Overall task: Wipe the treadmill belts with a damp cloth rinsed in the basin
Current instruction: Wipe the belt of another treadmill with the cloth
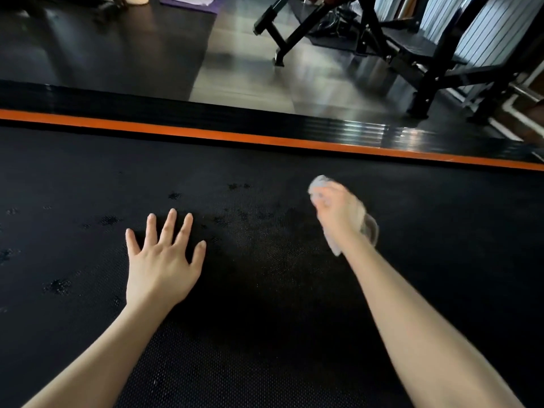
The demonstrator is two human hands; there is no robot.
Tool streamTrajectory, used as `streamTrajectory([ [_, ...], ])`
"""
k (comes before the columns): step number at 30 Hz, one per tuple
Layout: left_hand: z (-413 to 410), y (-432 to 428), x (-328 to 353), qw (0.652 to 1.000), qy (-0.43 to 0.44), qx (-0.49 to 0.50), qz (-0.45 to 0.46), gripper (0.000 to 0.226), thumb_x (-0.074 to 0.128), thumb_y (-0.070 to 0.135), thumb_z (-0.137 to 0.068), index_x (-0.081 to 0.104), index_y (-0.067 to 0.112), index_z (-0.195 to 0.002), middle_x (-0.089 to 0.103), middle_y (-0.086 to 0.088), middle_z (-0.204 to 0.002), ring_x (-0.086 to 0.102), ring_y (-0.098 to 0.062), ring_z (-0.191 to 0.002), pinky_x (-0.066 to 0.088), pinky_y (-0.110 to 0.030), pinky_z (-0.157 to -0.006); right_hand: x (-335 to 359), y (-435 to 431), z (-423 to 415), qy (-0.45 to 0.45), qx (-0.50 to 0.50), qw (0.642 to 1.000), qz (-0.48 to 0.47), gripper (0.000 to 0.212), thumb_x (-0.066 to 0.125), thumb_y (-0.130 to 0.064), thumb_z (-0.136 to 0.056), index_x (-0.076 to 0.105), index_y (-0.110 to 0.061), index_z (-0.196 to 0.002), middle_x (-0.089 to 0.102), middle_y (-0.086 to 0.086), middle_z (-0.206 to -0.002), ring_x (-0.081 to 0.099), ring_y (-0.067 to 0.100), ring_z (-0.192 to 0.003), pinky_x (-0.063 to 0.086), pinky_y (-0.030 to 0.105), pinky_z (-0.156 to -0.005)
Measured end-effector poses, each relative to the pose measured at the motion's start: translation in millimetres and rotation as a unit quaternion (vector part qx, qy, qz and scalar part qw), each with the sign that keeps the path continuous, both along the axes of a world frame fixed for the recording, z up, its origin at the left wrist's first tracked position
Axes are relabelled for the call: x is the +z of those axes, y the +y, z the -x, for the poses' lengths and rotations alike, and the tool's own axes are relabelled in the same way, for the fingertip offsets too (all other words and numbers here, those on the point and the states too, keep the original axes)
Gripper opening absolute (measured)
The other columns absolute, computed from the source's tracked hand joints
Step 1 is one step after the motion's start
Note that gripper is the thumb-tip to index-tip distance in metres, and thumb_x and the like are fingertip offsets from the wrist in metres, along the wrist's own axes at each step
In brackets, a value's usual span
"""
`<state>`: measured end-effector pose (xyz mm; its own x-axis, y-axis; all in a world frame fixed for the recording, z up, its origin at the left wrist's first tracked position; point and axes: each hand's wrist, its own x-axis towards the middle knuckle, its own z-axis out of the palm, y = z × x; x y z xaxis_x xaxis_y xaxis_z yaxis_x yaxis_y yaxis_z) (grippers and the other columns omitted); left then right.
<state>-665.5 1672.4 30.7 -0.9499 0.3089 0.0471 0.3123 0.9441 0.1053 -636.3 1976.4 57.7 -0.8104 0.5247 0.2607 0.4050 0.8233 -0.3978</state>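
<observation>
This is a gym. A wide, textured black treadmill belt [265, 304] fills the near ground, edged by an orange stripe [206, 132] and a ribbed black side rail [176, 111]. Beyond it stands a black steel-framed exercise bench [412, 44] (padded, on angled legs) on a glossy grey floor [250, 72], with dark rubber matting [117, 54] to the left and a purple mat [203, 5] at the far edge.

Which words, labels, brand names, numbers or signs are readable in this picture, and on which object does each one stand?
None: no word, label, brand, number or sign can be read in this view.
The treadmill belt, its orange side strip and the cloth in the right hand show no print.
The weight bench and the purple mat are too dark or blurred to show any lettering.
</observation>
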Motion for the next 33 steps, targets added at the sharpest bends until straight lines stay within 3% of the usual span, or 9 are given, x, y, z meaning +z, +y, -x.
streamTrajectory([
  [6,-1.3,-3.8,1.2,1.0,-0.004,0.001,-0.005,0.075,-0.001,0.063,-0.083,0.01,0.032,-0.15,0.007,0.003,-0.159,-0.003,-0.025,-0.146,-0.001,-0.051,-0.116,-8.4,-100.0,-9.1,0.009,0.291,0.957,-0.008,0.025,0.06,-0.019,-0.09,0.072,-0.037,-0.104,0.058,-0.007,-0.134,0.053,0.017,-0.12,0.041,0.036,-0.103],
  [9,-1.0,-3.8,1.0,1.0,-0.006,-0.001,-0.004,0.066,0.004,0.06,-0.091,0.009,0.032,-0.15,0.006,0.003,-0.159,-0.003,-0.024,-0.146,-0.001,-0.05,-0.116,-0.3,-11.0,-15.0,-0.025,0.081,0.996,0.031,0.035,0.057,-0.024,-0.091,0.064,-0.056,-0.105,0.059,-0.024,-0.125,0.063,0.01,-0.104,0.049,0.029,-0.091],
  [12,-2.1,-1.1,-0.2,1.0,0.006,0.004,-0.009,0.064,0.015,0.058,-0.092,0.012,0.032,-0.15,0.009,0.002,-0.159,-0.002,-0.025,-0.146,0.0,-0.051,-0.116,14.9,69.5,-41.2,-0.057,-0.123,0.991,-0.003,0.028,0.052,-0.015,-0.091,0.068,-0.029,-0.109,0.061,-0.004,-0.124,0.062,0.027,-0.102,0.048,0.034,-0.084],
  [15,-1.1,-0.9,0.2,1.0,0.011,0.002,-0.008,0.064,0.018,0.057,-0.092,0.018,0.03,-0.15,0.014,-0.001,-0.158,0.003,-0.028,-0.145,0.002,-0.053,-0.115,25.5,53.6,-19.1,-0.066,-0.166,0.984,-0.026,0.016,0.052,-0.009,-0.085,0.061,-0.021,-0.092,0.065,0.007,-0.105,0.062,0.032,-0.098,0.041,0.031,-0.072],
  [21,-1.2,-3.0,0.4,1.0,-0.002,0.0,-0.012,0.065,0.011,0.059,-0.091,0.012,0.032,-0.15,0.009,0.002,-0.159,-0.002,-0.024,-0.146,-0.001,-0.05,-0.116,0.1,-163.9,72.0,-0.043,0.263,0.962,-0.057,0.03,0.056,-0.009,-0.086,0.07,-0.027,-0.105,0.064,-0.007,-0.117,0.059,0.018,-0.104,0.044,0.028,-0.076],
  [23,-1.8,-5.7,1.3,1.0,-0.004,0.0,-0.025,0.066,0.007,0.06,-0.091,0.01,0.034,-0.15,0.006,0.004,-0.159,-0.004,-0.022,-0.146,-0.002,-0.049,-0.117,-1.9,-154.0,82.3,-0.034,0.293,0.955,-0.035,0.034,0.054,-0.01,-0.087,0.07,-0.031,-0.108,0.061,-0.009,-0.122,0.058,0.017,-0.107,0.046,0.031,-0.082],
  [26,-1.4,-5.8,1.6,1.0,-0.003,-0.003,-0.023,0.068,0.0,0.062,-0.089,0.009,0.034,-0.15,0.006,0.004,-0.159,-0.004,-0.022,-0.146,-0.003,-0.048,-0.117,-1.9,-61.0,78.3,-0.016,0.139,0.99,0.012,0.037,0.054,-0.021,-0.081,0.068,-0.035,-0.112,0.062,-0.013,-0.123,0.058,0.012,-0.111,0.045,0.033,-0.094],
  [30,-2.3,-1.7,0.7,1.0,0.006,0.003,-0.016,0.073,-0.001,0.064,-0.085,0.012,0.033,-0.15,0.01,0.003,-0.159,0.0,-0.025,-0.146,0.0,-0.051,-0.116,13.6,66.9,38.7,-0.034,-0.146,0.988,0.029,0.03,0.048,-0.019,-0.086,0.065,-0.029,-0.108,0.068,-0.001,-0.097,0.066,0.023,-0.087,0.045,0.026,-0.069],
  [33,-2.2,-0.1,0.5,1.0,-0.001,0.009,-0.018,0.067,0.008,0.061,-0.09,0.012,0.032,-0.15,0.008,0.002,-0.159,-0.001,-0.025,-0.146,-0.001,-0.051,-0.116,12.9,66.7,58.1,-0.005,-0.199,0.98,0.025,0.021,0.047,-0.017,-0.086,0.064,-0.022,-0.097,0.067,0.003,-0.094,0.065,0.027,-0.085,0.049,0.031,-0.07],
])
